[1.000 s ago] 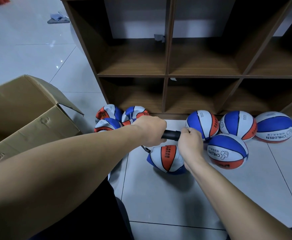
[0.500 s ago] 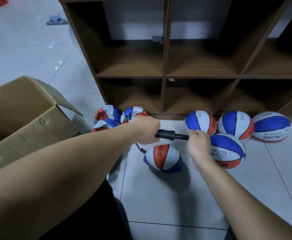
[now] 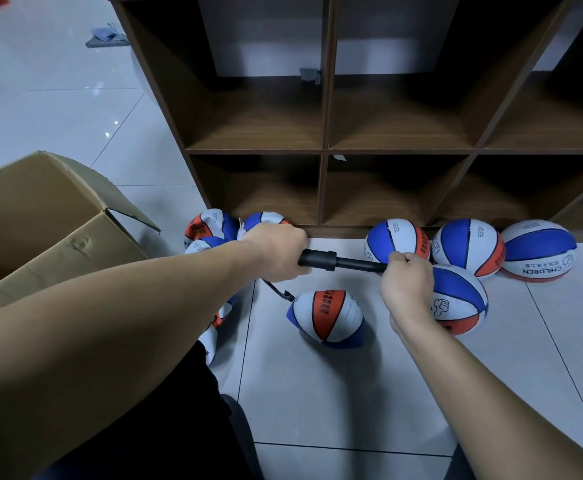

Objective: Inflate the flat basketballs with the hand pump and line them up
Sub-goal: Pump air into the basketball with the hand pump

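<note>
Right now, at mid-frame, the left hand (image 3: 276,252) is wrapped round the pump (image 3: 331,262) barrel, while the right hand (image 3: 406,282) grips the handle end, the rod drawn partly out. A thin hose (image 3: 276,291) runs down to the ball (image 3: 328,315) on the floor (image 3: 317,393) just below, which looks soft and dented, not yet full. Four rounder balls (image 3: 470,245) lie to the right along the shelf (image 3: 324,150) foot; flatter ones (image 3: 210,225) bunch at the left beside a box (image 3: 41,220). The ball seems light and limp, likely to roll or fold; steadying it near the valve would spare the needle.
</note>
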### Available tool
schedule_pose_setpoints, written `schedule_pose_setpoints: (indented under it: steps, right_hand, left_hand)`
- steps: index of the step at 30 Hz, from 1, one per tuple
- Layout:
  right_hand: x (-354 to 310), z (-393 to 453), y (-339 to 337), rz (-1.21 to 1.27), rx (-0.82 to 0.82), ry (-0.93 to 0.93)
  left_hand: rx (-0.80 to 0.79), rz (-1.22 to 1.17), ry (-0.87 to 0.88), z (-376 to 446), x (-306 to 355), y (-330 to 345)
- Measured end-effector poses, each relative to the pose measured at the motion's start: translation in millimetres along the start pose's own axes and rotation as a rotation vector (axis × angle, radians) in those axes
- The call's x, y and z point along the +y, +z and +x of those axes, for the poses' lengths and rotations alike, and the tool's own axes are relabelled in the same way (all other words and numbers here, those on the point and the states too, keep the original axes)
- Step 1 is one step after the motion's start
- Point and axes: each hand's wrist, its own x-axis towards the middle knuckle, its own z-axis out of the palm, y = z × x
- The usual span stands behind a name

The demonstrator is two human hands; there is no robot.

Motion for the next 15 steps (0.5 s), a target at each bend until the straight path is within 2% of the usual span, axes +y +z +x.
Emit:
schedule_pose_setpoints:
  steps: [15]
  right_hand:
    - [-16, -30, 31, -0.028, -0.078, -0.143]
  left_hand:
    - [0.030, -0.052, 0.007, -9, 26, -9]
